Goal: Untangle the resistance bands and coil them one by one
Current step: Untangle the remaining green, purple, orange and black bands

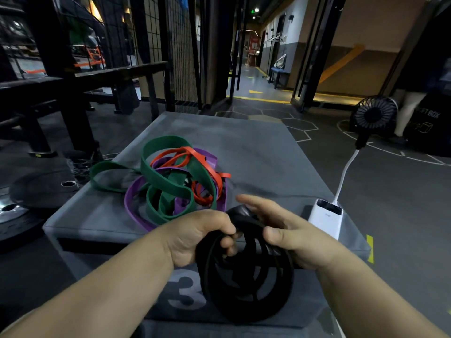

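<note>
- Left hand [202,236] grips black band [244,289], fingers curled round its top.
- Right hand [292,237] pinches the opposite side, thumb on top (index sticks out).
- Tangle [175,181] lies just ahead of left hand, the nearer one; coil hangs below both.

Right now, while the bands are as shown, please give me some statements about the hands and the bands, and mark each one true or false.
1. Both hands hold the black band. True: the left hand and the right hand both grip it.
2. The green band lies alone, neatly coiled. False: it is tangled with the purple band and the red band.
3. The white power bank stands on the floor. False: it lies on the grey box, near its right edge.
4. A white cable runs from the power bank towards the black fan. True.
</note>
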Demonstrator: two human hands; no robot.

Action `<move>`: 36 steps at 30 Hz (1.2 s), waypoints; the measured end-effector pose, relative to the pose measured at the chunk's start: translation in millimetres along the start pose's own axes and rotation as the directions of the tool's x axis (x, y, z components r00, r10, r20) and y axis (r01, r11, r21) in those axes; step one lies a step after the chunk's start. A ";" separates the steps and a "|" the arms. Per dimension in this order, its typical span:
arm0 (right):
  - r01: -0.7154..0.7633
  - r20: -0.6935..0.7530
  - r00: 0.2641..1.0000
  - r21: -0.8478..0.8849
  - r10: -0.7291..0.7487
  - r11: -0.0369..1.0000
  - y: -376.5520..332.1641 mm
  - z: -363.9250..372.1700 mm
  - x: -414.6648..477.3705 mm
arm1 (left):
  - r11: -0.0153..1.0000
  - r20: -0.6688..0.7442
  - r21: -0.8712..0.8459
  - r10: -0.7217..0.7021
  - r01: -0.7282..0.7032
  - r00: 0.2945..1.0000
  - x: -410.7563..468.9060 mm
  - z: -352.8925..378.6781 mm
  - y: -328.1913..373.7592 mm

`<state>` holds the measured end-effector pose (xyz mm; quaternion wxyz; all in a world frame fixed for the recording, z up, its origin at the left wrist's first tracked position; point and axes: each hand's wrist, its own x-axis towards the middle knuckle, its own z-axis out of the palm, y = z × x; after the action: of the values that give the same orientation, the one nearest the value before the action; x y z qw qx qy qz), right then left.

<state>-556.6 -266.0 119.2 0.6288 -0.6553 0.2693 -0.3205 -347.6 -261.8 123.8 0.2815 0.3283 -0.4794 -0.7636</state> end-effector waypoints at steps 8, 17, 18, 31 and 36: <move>-0.121 -0.269 0.952 0.101 0.144 0.988 -3.9 -1.2 7.4 | 0.994 -0.114 0.093 0.065 -0.054 0.991 -0.2 -9.1 4.4; -0.173 -0.134 0.970 0.215 0.204 0.961 -6.9 -7.5 6.8 | 0.987 -0.203 0.135 0.108 -0.082 0.973 -4.3 -12.1 14.4; -0.162 -0.096 0.978 0.208 0.184 0.965 -6.6 -8.2 6.2 | 0.986 -0.202 0.144 0.113 -0.085 0.973 -4.9 -12.7 15.2; 0.004 -0.113 0.994 -0.078 -0.013 0.997 0.0 1.1 9.9 | 0.987 -0.248 0.124 0.128 -0.100 0.960 -2.3 -16.3 14.9; 0.030 -0.061 0.998 0.133 -0.022 0.991 -1.5 -5.8 7.7 | 0.988 -0.326 0.080 0.148 -0.128 0.934 -2.3 -18.7 17.3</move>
<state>-556.2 -275.4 121.3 0.6588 -0.6053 0.2570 -0.3655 -329.8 -277.0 134.2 0.4013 0.4252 -0.4691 -0.6619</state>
